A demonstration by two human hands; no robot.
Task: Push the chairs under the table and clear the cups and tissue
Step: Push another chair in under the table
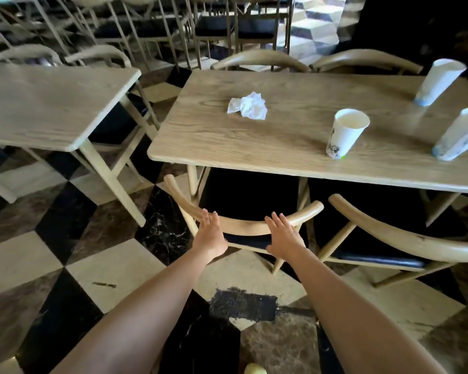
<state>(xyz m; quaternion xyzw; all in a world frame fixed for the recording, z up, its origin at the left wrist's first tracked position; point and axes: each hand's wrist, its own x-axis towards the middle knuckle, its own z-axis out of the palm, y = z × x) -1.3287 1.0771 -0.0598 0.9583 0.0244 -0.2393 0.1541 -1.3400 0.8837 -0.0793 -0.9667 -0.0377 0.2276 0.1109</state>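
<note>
Fingers [208, 215] of both hands straight, pressing chair backrest [243, 226]

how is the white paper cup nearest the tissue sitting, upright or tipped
Upright: the white paper cup stands on its base on the wooden table, open rim up.

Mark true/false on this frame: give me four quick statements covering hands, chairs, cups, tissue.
1. The left hand and right hand rest with straight fingers on the curved back of the left chair at the near side of the table. True.
2. Two cups stand on the table. False: there are three, the near cup, the far cup and the edge cup.
3. The tissue lies on the floor. False: the crumpled tissue lies on the tabletop, left of the cups.
4. A right chair stands beside the left chair, with nobody touching it. True.
</note>
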